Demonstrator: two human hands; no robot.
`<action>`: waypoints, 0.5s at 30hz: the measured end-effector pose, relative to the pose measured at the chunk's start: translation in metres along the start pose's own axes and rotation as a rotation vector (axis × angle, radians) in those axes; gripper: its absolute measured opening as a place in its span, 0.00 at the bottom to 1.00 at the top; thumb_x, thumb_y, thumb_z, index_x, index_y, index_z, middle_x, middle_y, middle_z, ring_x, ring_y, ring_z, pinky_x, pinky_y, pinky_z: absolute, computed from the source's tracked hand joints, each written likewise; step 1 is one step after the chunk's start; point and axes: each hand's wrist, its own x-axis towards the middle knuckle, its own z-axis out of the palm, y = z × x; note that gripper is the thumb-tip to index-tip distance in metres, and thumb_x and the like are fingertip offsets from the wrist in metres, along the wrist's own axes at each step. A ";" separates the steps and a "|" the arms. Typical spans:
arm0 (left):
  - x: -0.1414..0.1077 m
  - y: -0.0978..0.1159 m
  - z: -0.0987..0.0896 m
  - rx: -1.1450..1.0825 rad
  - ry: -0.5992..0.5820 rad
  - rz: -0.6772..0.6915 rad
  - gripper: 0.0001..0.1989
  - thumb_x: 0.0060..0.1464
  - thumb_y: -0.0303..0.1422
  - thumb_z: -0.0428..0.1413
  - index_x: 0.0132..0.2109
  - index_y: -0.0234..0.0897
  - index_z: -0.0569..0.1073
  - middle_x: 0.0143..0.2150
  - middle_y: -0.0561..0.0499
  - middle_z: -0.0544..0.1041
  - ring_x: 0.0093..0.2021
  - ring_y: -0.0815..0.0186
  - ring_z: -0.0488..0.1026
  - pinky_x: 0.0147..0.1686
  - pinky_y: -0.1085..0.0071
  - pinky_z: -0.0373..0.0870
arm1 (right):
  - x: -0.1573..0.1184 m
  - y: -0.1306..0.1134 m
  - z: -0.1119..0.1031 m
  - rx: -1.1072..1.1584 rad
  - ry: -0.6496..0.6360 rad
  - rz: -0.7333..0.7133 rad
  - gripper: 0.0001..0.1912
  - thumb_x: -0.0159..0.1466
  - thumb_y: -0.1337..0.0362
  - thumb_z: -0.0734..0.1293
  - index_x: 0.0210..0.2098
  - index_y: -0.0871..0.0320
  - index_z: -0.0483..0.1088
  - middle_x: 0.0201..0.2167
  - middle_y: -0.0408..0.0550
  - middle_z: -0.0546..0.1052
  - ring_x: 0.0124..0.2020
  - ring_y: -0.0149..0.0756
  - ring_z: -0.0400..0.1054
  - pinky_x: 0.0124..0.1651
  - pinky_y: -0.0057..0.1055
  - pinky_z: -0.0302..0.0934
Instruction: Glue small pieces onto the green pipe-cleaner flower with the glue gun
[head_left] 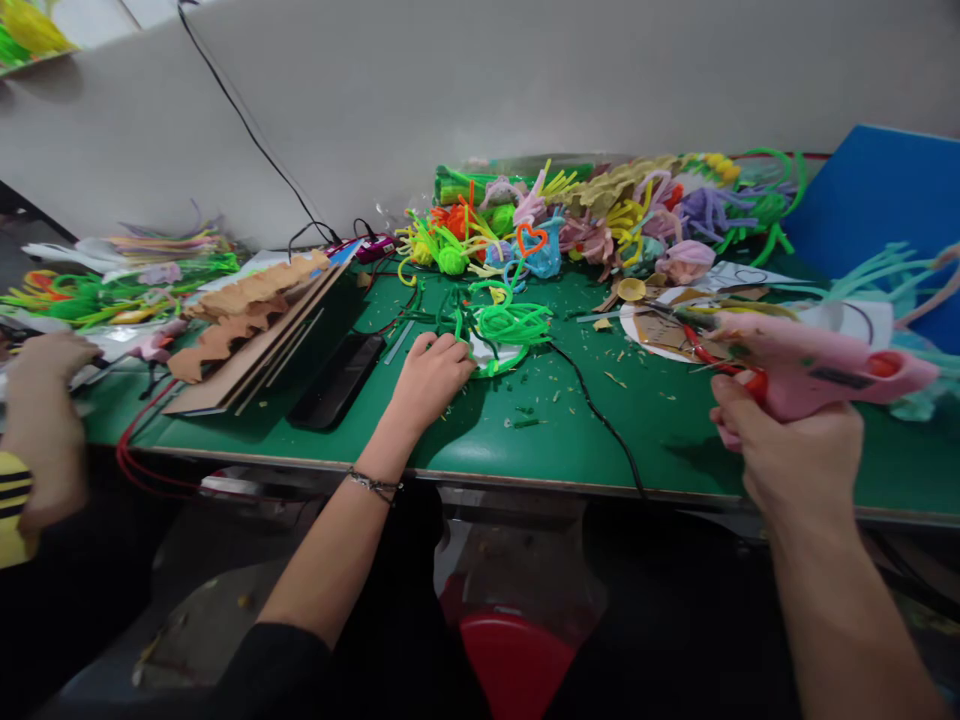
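Observation:
My right hand (pixel 802 460) is closed around the handle of a pink hot glue gun (pixel 810 365), raised over the right side of the table with its nozzle toward the left. My left hand (pixel 435 375) rests on the table with bent fingers gripping the left edge of a pipe-cleaner craft (pixel 514 325). Bright green loops sit on its white base, and darker green stems stand beside my fingers. The fingertips are partly hidden behind the hand.
A black phone (pixel 337 380) lies left of my left hand, near stacked cardboard (pixel 259 345). Colourful pipe cleaners (pixel 525 225) pile along the wall. A black cord (pixel 600 410) crosses the green table (pixel 555 440). Another person's arm (pixel 49 420) reaches in at far left. A blue board (pixel 877 220) leans at right.

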 end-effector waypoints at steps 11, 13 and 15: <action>-0.018 0.017 -0.086 -0.679 0.433 -0.185 0.14 0.52 0.32 0.53 0.20 0.37 0.62 0.17 0.57 0.62 0.19 0.73 0.58 0.22 0.73 0.57 | 0.002 0.001 0.001 0.001 -0.013 0.006 0.13 0.41 0.61 0.71 0.19 0.59 0.63 0.12 0.38 0.63 0.12 0.26 0.56 0.11 0.26 0.48; -0.018 0.026 -0.111 -0.803 0.468 -0.140 0.14 0.52 0.32 0.53 0.20 0.37 0.62 0.17 0.58 0.61 0.19 0.74 0.58 0.21 0.75 0.57 | 0.002 0.001 0.002 -0.007 -0.005 0.011 0.13 0.41 0.62 0.71 0.19 0.59 0.63 0.12 0.38 0.63 0.12 0.26 0.55 0.11 0.26 0.48; -0.016 0.032 -0.123 -0.820 0.425 -0.087 0.09 0.52 0.30 0.53 0.24 0.37 0.65 0.21 0.57 0.64 0.21 0.75 0.60 0.22 0.76 0.58 | 0.002 0.001 0.002 -0.008 0.002 0.023 0.12 0.41 0.62 0.71 0.19 0.59 0.63 0.12 0.38 0.62 0.11 0.26 0.55 0.10 0.26 0.48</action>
